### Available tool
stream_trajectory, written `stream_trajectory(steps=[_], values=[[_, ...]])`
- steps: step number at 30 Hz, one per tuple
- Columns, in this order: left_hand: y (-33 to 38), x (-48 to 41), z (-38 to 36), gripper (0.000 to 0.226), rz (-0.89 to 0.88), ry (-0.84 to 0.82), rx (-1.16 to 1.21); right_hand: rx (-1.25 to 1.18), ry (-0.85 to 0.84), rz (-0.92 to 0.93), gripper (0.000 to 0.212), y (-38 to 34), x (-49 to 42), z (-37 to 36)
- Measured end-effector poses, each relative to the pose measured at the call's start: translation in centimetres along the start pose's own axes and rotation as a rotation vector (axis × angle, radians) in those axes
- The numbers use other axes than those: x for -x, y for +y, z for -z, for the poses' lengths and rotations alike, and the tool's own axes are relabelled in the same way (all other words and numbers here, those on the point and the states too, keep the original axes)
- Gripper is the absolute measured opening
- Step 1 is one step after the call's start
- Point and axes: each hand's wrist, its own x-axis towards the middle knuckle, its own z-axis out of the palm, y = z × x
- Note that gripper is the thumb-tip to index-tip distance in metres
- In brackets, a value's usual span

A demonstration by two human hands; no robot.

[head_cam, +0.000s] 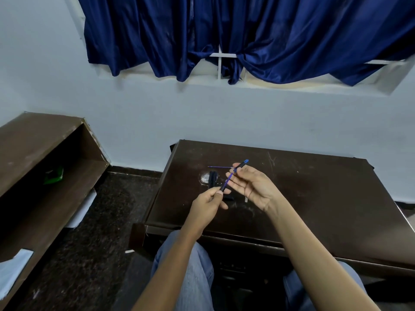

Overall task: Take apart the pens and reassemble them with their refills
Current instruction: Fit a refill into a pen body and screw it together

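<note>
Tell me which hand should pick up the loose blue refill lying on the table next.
Right. The right hand hovers beside the loose refill, holding only a pen end piece in its fingertips. The left hand sits nearer the body, gripping the pen barrel.

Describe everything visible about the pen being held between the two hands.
The pen is a slim, dark, plastic-looking stick with a blue end cap at its far upper tip. It is held tilted above the table, running from lower left to upper right. The left hand pinches its lower end, and the right hand holds its upper part between thumb and fingertips. A thin blue-violet stretch shows between the two grips, likely the refill, though blur prevents certainty.
</note>
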Motion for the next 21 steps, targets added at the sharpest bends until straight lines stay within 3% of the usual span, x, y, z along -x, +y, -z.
stream_trajectory(steps=[10,21], values=[[2.0,4.4,-0.1,0.028,-0.016,-0.032,0.004,0.096,0.007,0.081,0.016,0.1,5.3,-0.4],[3.2,8.2,0.8,0.025,-0.026,-0.061,0.021,0.045,0.013,0.064,0.013,1.2,10.2,-0.9]])
